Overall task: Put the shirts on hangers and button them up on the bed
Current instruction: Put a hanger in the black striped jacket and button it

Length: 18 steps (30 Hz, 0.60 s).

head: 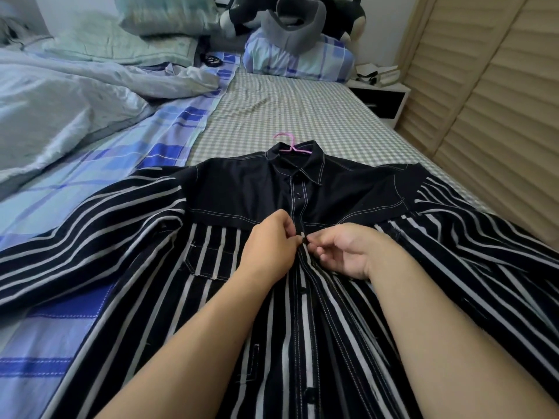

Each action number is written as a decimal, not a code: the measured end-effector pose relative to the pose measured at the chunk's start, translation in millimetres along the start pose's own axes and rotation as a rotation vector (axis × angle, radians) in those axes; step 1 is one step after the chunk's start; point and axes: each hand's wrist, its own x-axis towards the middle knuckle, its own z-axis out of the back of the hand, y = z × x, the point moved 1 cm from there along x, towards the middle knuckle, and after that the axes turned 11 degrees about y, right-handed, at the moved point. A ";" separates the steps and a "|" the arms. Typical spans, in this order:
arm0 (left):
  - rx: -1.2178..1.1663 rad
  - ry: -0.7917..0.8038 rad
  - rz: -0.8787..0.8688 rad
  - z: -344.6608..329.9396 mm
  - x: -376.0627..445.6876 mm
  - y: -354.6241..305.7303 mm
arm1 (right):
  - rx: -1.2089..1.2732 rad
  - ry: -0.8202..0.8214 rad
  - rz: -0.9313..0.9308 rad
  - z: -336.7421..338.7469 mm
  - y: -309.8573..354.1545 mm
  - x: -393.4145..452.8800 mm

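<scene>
Both the left hand (270,246) and right hand (344,252) pinch the striped shirt (211,313)'s placket edges, remaining buttons running straight down toward the wrists.

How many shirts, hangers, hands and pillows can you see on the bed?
Shirts: 1, the striped shirt
Hangers: 1, the pink hanger
Hands: 2, the left hand and the right hand, both pinching the shirt's front edge
Pillows: 2, the checked pillow and the green pillow
Total: 6
</scene>
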 end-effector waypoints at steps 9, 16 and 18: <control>0.054 0.331 0.034 32.3 -53.0 -32.4 | -0.652 -0.410 0.312 -52.1 -14.7 -54.6; 0.755 0.381 -0.117 19.0 -240.0 2.1 | -1.480 -0.418 0.197 -46.0 -143.3 -189.3; 0.766 0.349 -0.094 13.2 -253.3 -0.9 | -1.533 -0.591 0.240 -46.5 -160.2 -209.0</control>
